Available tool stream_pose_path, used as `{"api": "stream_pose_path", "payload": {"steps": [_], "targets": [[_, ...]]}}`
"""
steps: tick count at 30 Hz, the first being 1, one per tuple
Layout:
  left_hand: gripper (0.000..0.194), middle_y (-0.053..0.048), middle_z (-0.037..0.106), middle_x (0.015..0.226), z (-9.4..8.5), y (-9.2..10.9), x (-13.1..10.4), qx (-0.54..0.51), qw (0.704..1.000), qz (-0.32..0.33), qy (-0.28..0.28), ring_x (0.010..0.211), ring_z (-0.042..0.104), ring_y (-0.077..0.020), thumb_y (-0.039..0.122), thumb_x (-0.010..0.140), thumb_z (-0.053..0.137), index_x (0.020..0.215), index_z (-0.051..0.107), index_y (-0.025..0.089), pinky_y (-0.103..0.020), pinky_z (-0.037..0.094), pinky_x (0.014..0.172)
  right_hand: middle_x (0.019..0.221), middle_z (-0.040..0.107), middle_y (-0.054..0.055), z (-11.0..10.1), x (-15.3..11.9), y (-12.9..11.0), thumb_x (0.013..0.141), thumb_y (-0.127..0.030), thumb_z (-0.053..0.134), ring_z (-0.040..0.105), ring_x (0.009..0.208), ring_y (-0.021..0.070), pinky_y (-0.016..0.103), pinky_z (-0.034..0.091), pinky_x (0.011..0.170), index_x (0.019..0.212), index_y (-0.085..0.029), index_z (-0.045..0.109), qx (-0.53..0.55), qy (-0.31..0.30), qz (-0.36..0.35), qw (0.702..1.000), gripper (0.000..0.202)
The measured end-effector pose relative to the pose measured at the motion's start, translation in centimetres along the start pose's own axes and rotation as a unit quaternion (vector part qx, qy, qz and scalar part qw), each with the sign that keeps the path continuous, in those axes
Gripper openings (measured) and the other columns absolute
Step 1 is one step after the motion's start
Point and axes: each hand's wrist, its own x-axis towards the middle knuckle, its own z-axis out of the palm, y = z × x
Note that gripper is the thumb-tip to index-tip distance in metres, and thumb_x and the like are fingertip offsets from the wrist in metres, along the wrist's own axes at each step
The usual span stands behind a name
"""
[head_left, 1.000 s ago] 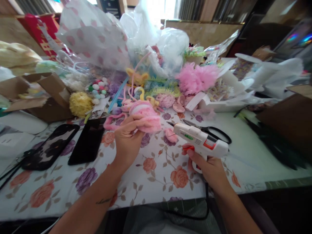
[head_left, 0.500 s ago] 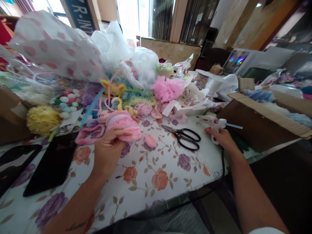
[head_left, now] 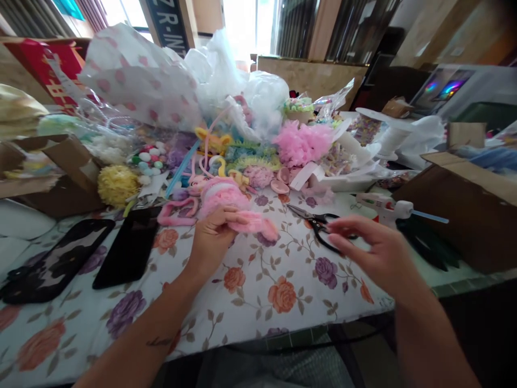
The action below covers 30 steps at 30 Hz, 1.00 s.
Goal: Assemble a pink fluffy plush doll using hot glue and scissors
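My left hand [head_left: 214, 231] pinches a fluffy pink strip [head_left: 252, 221] beside a round pink fuzzy bundle [head_left: 224, 195] with a paler band. A small pink tuft forms the strip's right end. My right hand [head_left: 371, 248] hovers over the handles of black-handled scissors [head_left: 319, 222], fingers apart and holding nothing. Behind it a white glue gun [head_left: 382, 207] with a pale blue stick rests near the cardboard box. A pink fuzzy loop [head_left: 175, 214] lies left of the bundle.
Two dark phone-like slabs [head_left: 127, 248] lie at the left on the flowered tablecloth [head_left: 258, 323]. Plastic bags [head_left: 141, 81], pompoms [head_left: 118, 185] and pink ruffles [head_left: 302, 143] heap up behind. Cardboard boxes stand left and right [head_left: 460, 210].
My right hand has let go of the glue gun and moved left over the scissors. The pink strip now stretches right from my left hand. The view has shifted left.
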Motion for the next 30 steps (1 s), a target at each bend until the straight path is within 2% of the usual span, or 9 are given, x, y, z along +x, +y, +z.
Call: {"api": "stream_pose_path", "payload": {"steps": [2, 5, 8, 11, 14, 20, 25, 30], "targets": [[0.015, -0.004, 0.07, 0.083, -0.1, -0.1, 0.0, -0.02, 1.0, -0.019, -0.004, 0.081, 0.063, -0.0165, 0.009, 0.065, 0.068, 0.068, 0.076, 0.021, -0.024, 0.052, 0.066, 0.1, 0.07, 0.006, 2.5, 2.3, -2.1, 0.084, -0.04, 0.066, 0.064, 0.089, 0.0217, 0.034, 0.05, 0.08, 0.104, -0.025, 0.065, 0.041, -0.073, -0.103, 0.991, 0.026], [0.019, -0.005, 0.068, 0.085, -0.3, -0.3, 0.0, -0.042, 0.998, -0.039, -0.017, 0.08, 0.062, -0.0164, 0.007, 0.065, 0.068, 0.071, 0.077, 0.023, -0.023, 0.05, 0.06, 0.106, 0.067, 0.007, 5.5, 5.3, -3.4, 0.082, -0.034, 0.068, 0.063, 0.096, 0.0212, 0.035, 0.05, 0.085, 0.117, -0.023, 0.06, 0.086, -0.118, -0.177, 0.973, 0.037], [0.019, -0.005, 0.068, 0.086, -0.3, -0.4, 0.0, -0.04, 0.998, -0.046, -0.026, 0.08, 0.062, -0.0165, 0.008, 0.067, 0.068, 0.072, 0.077, 0.024, -0.023, 0.05, 0.06, 0.106, 0.067, 0.008, 7.5, 6.5, -3.1, 0.076, -0.033, 0.074, 0.063, 0.097, 0.0214, 0.035, 0.05, 0.087, 0.113, -0.021, 0.061, 0.12, -0.136, -0.197, 0.963, 0.04], [0.02, -0.004, 0.069, 0.084, -0.2, -0.5, 0.0, -0.025, 0.999, -0.029, -0.031, 0.082, 0.063, -0.0165, 0.008, 0.068, 0.067, 0.074, 0.078, 0.023, -0.026, 0.052, 0.069, 0.1, 0.069, 0.006, 8.6, 6.1, -2.4, 0.077, -0.033, 0.073, 0.065, 0.093, 0.0203, 0.034, 0.051, 0.085, 0.103, -0.021, 0.064, 0.156, -0.124, -0.178, 0.964, 0.03], [0.02, -0.004, 0.071, 0.085, 0.0, -0.5, -0.1, -0.011, 0.999, -0.011, -0.046, 0.082, 0.064, -0.0171, 0.007, 0.069, 0.066, 0.075, 0.078, 0.022, -0.028, 0.052, 0.075, 0.097, 0.07, 0.006, 9.2, 5.2, -2.1, 0.078, -0.035, 0.073, 0.065, 0.09, 0.0196, 0.034, 0.051, 0.083, 0.101, -0.021, 0.065, 0.177, -0.119, -0.16, 0.964, 0.028], [0.018, -0.005, 0.071, 0.088, 0.1, -0.4, -0.4, 0.002, 0.998, -0.012, -0.069, 0.083, 0.065, -0.0181, 0.01, 0.073, 0.066, 0.077, 0.078, 0.023, -0.03, 0.052, 0.077, 0.091, 0.069, 0.004, 9.7, 4.8, -1.9, 0.079, -0.033, 0.071, 0.064, 0.083, 0.0173, 0.031, 0.05, 0.079, 0.095, -0.02, 0.064, 0.187, -0.118, -0.141, 0.965, 0.021], [0.016, -0.004, 0.07, 0.086, 0.1, -0.3, -0.3, -0.01, 0.998, -0.003, -0.065, 0.082, 0.065, -0.0165, 0.011, 0.073, 0.07, 0.076, 0.078, 0.024, -0.027, 0.052, 0.074, 0.094, 0.066, 0.005, 9.2, 4.9, -1.6, 0.078, -0.035, 0.073, 0.062, 0.088, 0.0185, 0.032, 0.049, 0.081, 0.105, -0.021, 0.061, 0.182, -0.087, -0.163, 0.966, 0.033], [0.013, -0.005, 0.07, 0.084, 0.2, -0.2, -0.2, -0.02, 0.998, -0.004, -0.066, 0.08, 0.065, -0.0166, 0.013, 0.074, 0.071, 0.076, 0.079, 0.024, -0.027, 0.052, 0.072, 0.091, 0.065, 0.004, 9.0, 4.9, -1.7, 0.079, -0.034, 0.071, 0.061, 0.086, 0.0183, 0.032, 0.049, 0.081, 0.096, -0.021, 0.063, 0.175, -0.091, -0.187, 0.962, 0.022]]}}
